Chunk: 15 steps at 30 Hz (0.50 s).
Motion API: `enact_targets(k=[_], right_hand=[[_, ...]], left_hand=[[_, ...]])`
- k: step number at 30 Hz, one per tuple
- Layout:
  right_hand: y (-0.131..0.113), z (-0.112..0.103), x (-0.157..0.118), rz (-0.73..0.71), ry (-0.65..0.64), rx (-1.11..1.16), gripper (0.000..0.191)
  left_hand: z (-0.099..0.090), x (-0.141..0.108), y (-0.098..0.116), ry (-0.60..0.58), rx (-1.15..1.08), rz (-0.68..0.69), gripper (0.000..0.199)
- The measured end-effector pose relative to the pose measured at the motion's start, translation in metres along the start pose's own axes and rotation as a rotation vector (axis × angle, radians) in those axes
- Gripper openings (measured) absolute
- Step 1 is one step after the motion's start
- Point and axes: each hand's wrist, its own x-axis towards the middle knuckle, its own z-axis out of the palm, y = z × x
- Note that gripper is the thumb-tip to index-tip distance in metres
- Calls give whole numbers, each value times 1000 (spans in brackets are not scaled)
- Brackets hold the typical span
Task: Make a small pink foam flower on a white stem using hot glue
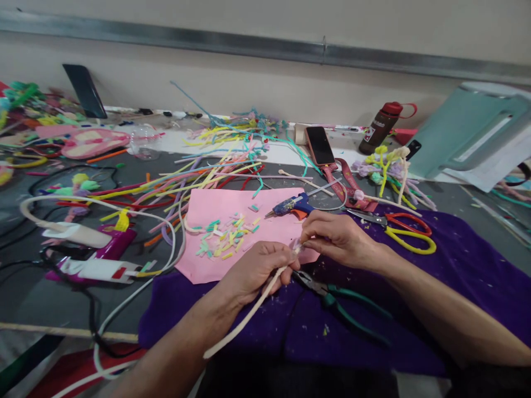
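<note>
My left hand is closed around a cream pipe cleaner, whose long free end hangs down toward me. At its upper end, a small whitish-lilac piece sits between my two hands. The fingertips of my right hand pinch at that piece; its exact shape is too small to tell. Below them, green-handled pliers lie with jaws by my left fingers. Just beyond is a blue glue gun on a pink sheet, with several short pastel cut pieces scattered on it.
Red-and-yellow scissors rest on purple cloth at right. Loose pipe cleaners spread across the back. A phone, a dark bottle and a teal container stand farther off. Cords and a magenta power strip lie left.
</note>
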Motion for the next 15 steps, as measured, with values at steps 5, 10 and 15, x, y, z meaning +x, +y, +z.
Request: enact_targets(k=[5,10,15], right_hand=[[2,2,1,12,140,126,11],[5,3,2,36,188,197,8],[6,3,3,30,160,177,9]], left_hand=[[0,-1,2,3,-10,-12,19],[0,-1,3,-13,-33,-24,19],[1,-1,3,-13,-48,-39,18]])
